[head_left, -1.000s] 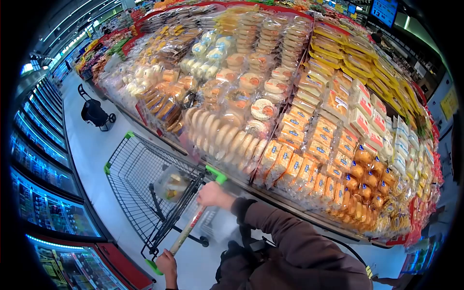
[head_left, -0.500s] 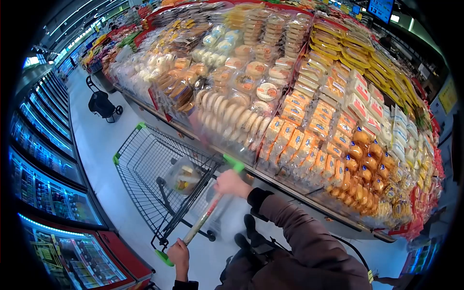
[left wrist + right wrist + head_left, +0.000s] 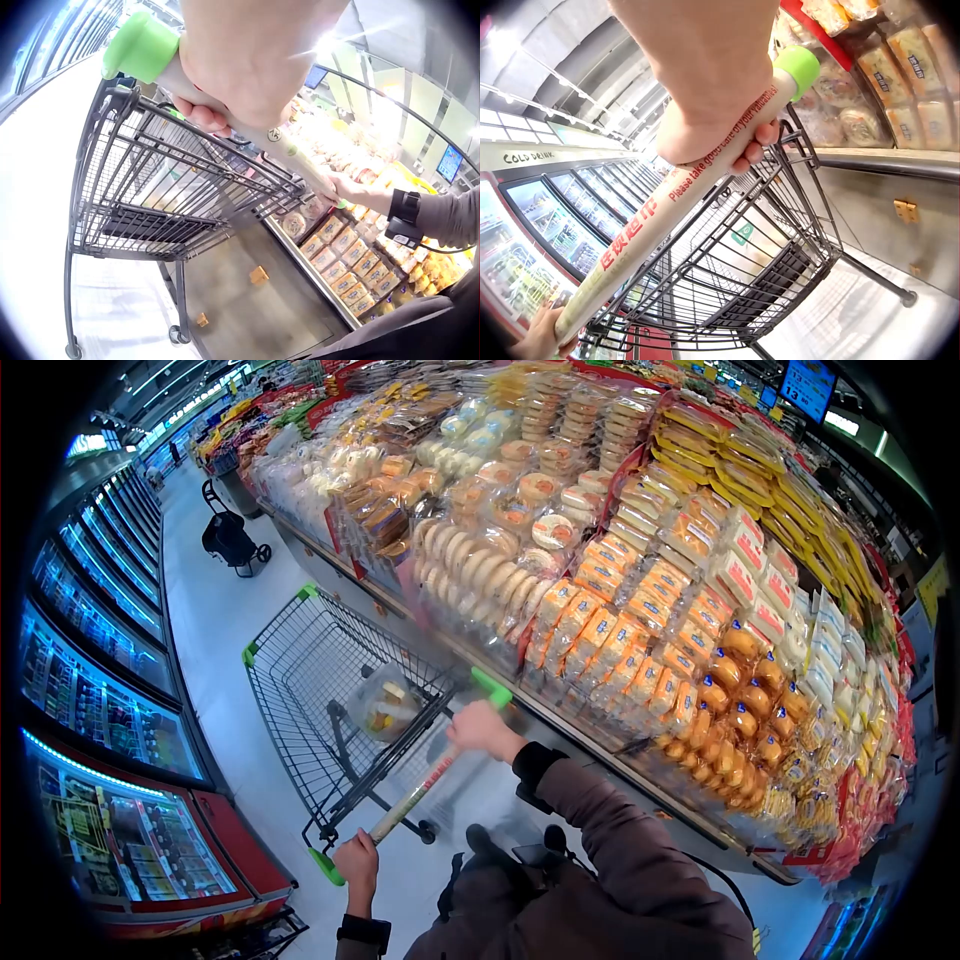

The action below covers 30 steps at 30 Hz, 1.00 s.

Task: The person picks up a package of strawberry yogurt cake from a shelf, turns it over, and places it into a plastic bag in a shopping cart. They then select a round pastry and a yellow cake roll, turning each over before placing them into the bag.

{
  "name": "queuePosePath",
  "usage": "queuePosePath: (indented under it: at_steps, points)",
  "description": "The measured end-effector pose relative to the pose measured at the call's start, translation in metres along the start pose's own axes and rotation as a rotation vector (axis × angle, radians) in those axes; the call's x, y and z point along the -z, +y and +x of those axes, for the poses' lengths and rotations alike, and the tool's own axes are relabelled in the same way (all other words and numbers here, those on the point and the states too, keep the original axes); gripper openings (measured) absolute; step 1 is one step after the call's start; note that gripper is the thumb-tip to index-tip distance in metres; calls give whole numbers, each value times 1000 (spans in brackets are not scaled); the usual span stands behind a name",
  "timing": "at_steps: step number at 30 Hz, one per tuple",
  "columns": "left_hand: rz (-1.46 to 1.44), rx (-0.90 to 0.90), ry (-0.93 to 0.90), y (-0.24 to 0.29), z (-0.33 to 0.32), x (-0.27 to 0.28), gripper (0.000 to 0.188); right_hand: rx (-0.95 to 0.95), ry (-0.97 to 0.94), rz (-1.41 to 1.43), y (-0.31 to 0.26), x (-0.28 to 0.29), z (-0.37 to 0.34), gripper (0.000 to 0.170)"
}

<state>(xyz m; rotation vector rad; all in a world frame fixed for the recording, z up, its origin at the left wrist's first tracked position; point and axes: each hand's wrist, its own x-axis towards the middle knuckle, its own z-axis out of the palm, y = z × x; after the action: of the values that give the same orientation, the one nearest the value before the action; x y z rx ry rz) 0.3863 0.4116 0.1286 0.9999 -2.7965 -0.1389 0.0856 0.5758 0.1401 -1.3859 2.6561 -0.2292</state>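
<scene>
A black wire shopping cart [image 3: 320,690] with green corners stands before the person, a clear plastic bag of food [image 3: 385,703] lying inside it. Its pale handle bar [image 3: 415,795] carries red print. The left hand [image 3: 356,858] grips the bar near its lower-left green end; in the left wrist view the left hand [image 3: 240,64] has its fingers curled under the bar. Close to the other green end, the right hand [image 3: 484,728] grips the bar, and in the right wrist view fingertips of the right hand [image 3: 712,97] show beneath it.
A long display of packaged breads [image 3: 590,630] runs along the right, its edge close to the cart. Lit drink fridges [image 3: 110,660] line the left. Ahead in the aisle stands a dark wheeled trolley [image 3: 230,540], with white floor [image 3: 200,620] around it.
In the head view, cart and hands have shifted right, the hands still on the bar. The dark trolley also appears further right and slightly lower, and the lower-left fridge shows more.
</scene>
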Motion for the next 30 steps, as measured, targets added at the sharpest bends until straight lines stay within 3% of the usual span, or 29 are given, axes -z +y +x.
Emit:
queuePosePath:
  at_steps: [8,11,14,24,30]
  points:
    - [28,40,56,10,-33,-8,43,113,109,26,7,-17,-39,45]
    - [51,44,61,13,-46,-10,44,227,275,50,10,-14,-60,44]
    - [78,55,49,11,-60,-20,45,265,154,83,15,-6,-77,47]
    - [98,83,83,37,-99,-17,48,294,118,63,28,-19,-110,48]
    - [101,111,93,47,-117,-22,48,323,189,62,37,-35,-121,44]
